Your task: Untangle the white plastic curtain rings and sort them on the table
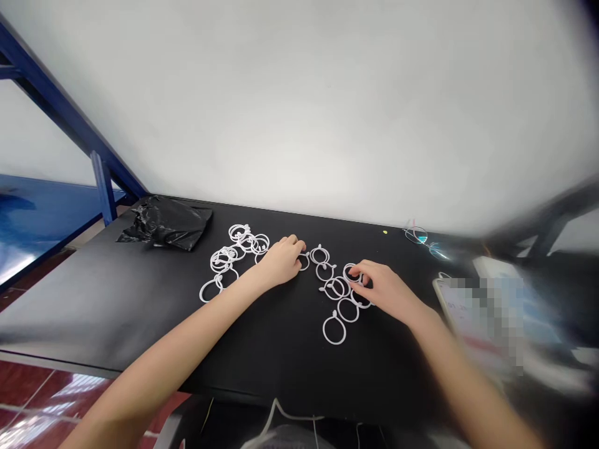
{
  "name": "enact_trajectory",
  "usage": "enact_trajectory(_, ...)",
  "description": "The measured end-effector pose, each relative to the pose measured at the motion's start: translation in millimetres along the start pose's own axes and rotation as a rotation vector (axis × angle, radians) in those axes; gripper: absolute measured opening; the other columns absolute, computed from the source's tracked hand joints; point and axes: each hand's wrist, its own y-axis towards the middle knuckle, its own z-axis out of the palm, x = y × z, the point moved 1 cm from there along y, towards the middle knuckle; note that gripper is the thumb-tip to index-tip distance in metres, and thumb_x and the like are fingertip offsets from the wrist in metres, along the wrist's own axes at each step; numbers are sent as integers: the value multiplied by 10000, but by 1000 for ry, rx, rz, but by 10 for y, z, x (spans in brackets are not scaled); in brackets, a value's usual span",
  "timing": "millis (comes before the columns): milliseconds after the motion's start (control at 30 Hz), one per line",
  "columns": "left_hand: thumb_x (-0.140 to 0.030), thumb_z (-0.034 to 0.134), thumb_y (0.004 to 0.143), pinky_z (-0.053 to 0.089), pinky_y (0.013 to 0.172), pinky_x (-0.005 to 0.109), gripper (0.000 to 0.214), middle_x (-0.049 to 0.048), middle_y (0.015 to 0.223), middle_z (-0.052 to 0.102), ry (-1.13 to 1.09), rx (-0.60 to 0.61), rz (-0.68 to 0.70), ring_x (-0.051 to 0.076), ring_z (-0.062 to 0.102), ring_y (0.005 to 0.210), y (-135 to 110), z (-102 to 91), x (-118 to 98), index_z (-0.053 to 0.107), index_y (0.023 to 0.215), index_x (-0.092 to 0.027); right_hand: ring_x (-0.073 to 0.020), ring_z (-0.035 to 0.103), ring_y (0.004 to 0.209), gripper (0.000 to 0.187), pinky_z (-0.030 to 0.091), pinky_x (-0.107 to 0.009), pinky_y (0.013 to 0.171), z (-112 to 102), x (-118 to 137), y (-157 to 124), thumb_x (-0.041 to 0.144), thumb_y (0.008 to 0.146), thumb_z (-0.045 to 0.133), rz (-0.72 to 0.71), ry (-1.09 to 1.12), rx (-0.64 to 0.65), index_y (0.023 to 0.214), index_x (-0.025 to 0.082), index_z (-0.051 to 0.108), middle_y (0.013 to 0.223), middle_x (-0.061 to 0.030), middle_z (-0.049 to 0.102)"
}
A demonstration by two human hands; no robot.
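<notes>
Several white plastic rings lie on a black table [140,299]. One loose pile of rings [236,249] sits at the back left; another group of rings [337,298] lies in the middle. My left hand [282,259] rests with curled fingers between the two groups, its fingertips touching a ring [304,260]. My right hand [381,288] is closed in a pinch on a ring [350,273] at the right edge of the middle group.
A crumpled black plastic bag [166,224] lies at the table's back left. A phone or tablet [461,308] sits at the right, partly blurred. Glasses-like wire [421,237] lies at the back right. A blue metal frame [100,181] stands to the left.
</notes>
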Motion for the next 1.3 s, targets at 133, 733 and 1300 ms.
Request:
enact_trajectory(133,-13,518,713,525,728,303,240,74,852,669,-29,41,9,205,649,788,152,-60,24,671,834,-153,-133,533,617,93,367,-259,556,24,44,62,181,808,538,36,-71,16,738,207,593,775,-7,606)
enact_trajectory(733,-175,604,789,503,867,396,297,179,1104,637,14,104,27,313,621,1039,537,-114,-320,628,1075,-99,-160,570,685,127,487,-277,610,85,-17,179,288,909,513,-121,303,-260,848,204,585,801,-31,601)
enact_trajectory(1300,-304,566,824,444,624,244,334,15,812,661,-490,119,-167,144,597,703,316,-118,-118,480,1119,-173,-151,626,702,37,554,-279,655,180,7,118,195,882,602,-217,415,-547,847,207,598,857,-33,638)
